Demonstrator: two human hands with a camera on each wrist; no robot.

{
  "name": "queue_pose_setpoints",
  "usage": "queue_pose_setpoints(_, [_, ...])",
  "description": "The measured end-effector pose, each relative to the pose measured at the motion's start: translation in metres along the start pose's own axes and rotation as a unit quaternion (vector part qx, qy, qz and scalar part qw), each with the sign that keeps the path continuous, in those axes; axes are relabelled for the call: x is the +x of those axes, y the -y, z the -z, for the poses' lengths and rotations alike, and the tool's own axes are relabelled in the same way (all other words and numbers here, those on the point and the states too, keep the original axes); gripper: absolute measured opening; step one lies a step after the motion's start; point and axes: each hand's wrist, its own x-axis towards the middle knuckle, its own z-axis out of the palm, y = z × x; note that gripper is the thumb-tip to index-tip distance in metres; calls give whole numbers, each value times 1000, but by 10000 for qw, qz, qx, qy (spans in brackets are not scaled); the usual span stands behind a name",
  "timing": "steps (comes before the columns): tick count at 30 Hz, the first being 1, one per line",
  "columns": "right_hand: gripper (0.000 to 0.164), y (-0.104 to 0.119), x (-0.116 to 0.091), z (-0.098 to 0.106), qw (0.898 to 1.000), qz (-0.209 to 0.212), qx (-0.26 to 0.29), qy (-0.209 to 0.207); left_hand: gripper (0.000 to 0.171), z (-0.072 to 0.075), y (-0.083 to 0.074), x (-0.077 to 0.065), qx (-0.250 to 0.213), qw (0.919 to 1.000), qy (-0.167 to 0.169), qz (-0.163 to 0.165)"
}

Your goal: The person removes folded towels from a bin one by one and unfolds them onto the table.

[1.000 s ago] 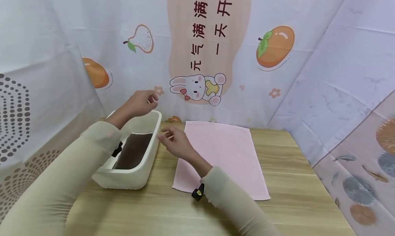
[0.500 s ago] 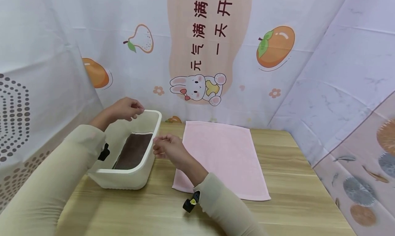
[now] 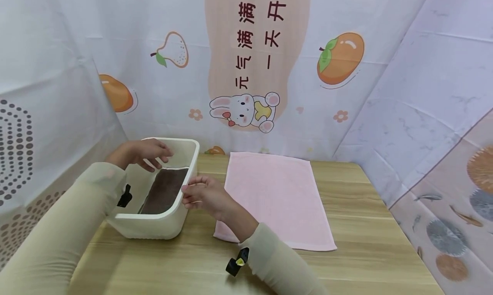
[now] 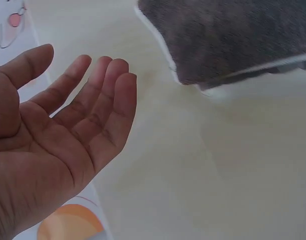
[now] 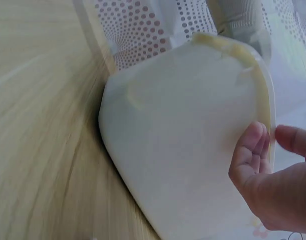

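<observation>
A cream plastic basin stands at the left of the table. Inside it lies a folded dark brown towel with a pale edge. My right hand is at the basin's right rim; in the right wrist view the thumb is on the inner side and the curled fingers are against the outside, pinching the rim. Over the basin's far left part hovers my left hand, palm facing in, fingers loosely bent and holding nothing. The left wrist view shows its fingertips apart from the brown towel.
A pink towel is spread flat on the wooden table, to the right of the basin. Printed curtains hang behind the table and along both sides, the left one close to the basin.
My left hand has come down and left from above the basin's far rim to over its inside. My right hand has moved left and down onto the right rim.
</observation>
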Motion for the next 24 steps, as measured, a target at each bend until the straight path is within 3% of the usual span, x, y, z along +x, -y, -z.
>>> queue_pose_setpoints(6, [14,-1,-3,-7,9997,-37,188,-118,51,-5,14,7,-133,9993,-22,346])
queue_pose_setpoints(12, [17,0,-6,-8,9998,-4,166,-121,50,-14,22,13,60,9979,101,643])
queue_pose_setpoints(19, [17,1,-6,-8,9997,8,191,-129,65,-15,26,12,-149,9925,177,1199])
queue_pose_setpoints(24, [18,1,-6,-8,9998,22,151,-119,74,-15,28,13,-314,9900,304,1340])
